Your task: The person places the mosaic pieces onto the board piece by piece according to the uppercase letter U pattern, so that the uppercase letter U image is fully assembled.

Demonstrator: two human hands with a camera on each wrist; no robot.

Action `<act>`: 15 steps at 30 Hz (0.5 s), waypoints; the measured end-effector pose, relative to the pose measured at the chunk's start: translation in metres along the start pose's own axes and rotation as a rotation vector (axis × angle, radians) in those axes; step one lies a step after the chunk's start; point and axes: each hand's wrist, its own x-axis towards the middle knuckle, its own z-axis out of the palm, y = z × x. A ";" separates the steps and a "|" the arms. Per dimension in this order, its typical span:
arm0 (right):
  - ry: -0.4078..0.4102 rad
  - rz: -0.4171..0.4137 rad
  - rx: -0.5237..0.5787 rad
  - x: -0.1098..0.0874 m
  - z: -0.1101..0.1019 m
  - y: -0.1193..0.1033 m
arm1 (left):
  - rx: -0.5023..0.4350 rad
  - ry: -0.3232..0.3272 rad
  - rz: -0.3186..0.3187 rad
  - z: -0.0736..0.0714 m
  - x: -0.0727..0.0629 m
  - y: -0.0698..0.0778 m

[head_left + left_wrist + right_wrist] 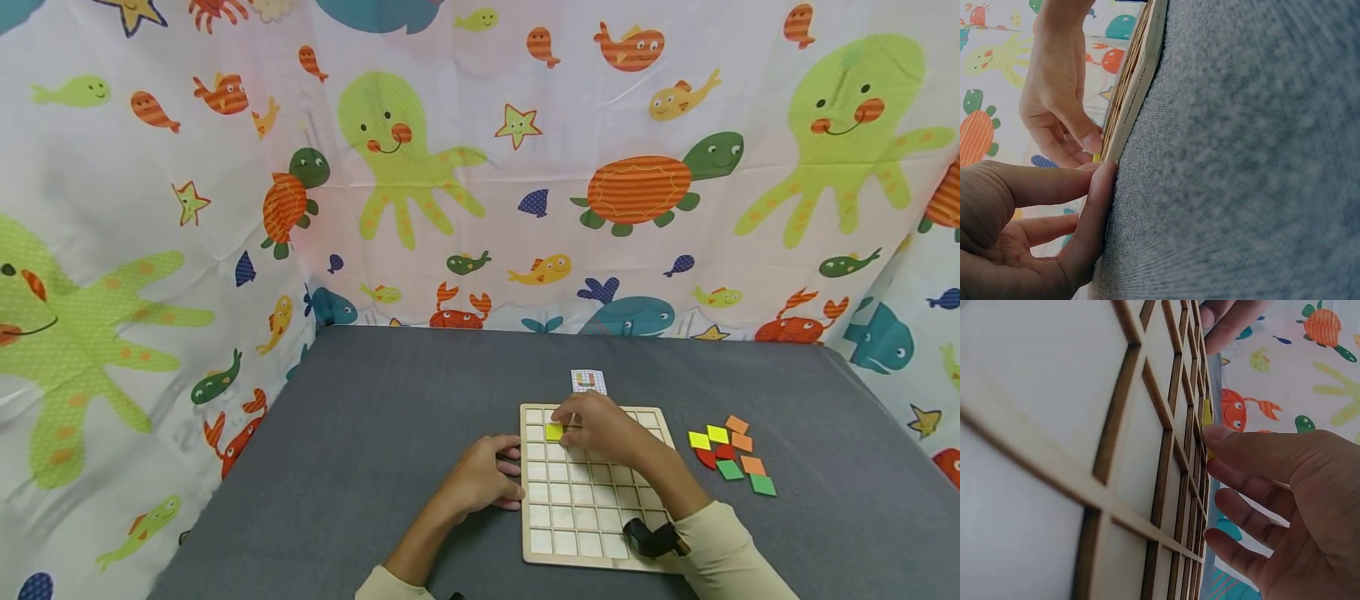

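A wooden grid board (542, 560) lies flat on the table. My left hand (483, 475) touches its left edge, thumb and fingertips spaced along the side; in the left wrist view those fingertips (1107, 172) are right at the rim. Over the upper part of the board, my right hand (600, 425) pinches a yellow square tile (553, 432) in a cell near the top left corner. The right wrist view shows its thumb on the yellow tile (1207, 412), the other fingers bent beneath, close to the board.
Right of the board lie loose tiles: yellow squares (717, 434), orange squares (752, 465), green diamonds (762, 485) and red pieces (706, 458). A small pattern card (588, 380) sits just beyond the board's far edge. Behind the grey table (375, 400) hangs a sea-animal curtain (480, 167).
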 end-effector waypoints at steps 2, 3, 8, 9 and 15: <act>0.002 0.001 0.004 0.000 0.000 0.000 | -0.002 0.001 -0.001 0.000 0.000 0.000; 0.004 -0.001 0.008 -0.001 0.000 0.000 | -0.004 0.000 -0.002 0.000 0.000 0.000; 0.012 -0.008 0.032 -0.001 0.001 0.000 | -0.005 -0.002 -0.003 0.000 0.000 0.000; 0.012 -0.009 0.035 -0.002 0.001 0.000 | -0.003 -0.003 -0.003 0.000 0.000 0.000; 0.009 0.006 0.075 -0.006 -0.002 0.001 | 0.001 -0.006 0.003 0.000 0.000 -0.001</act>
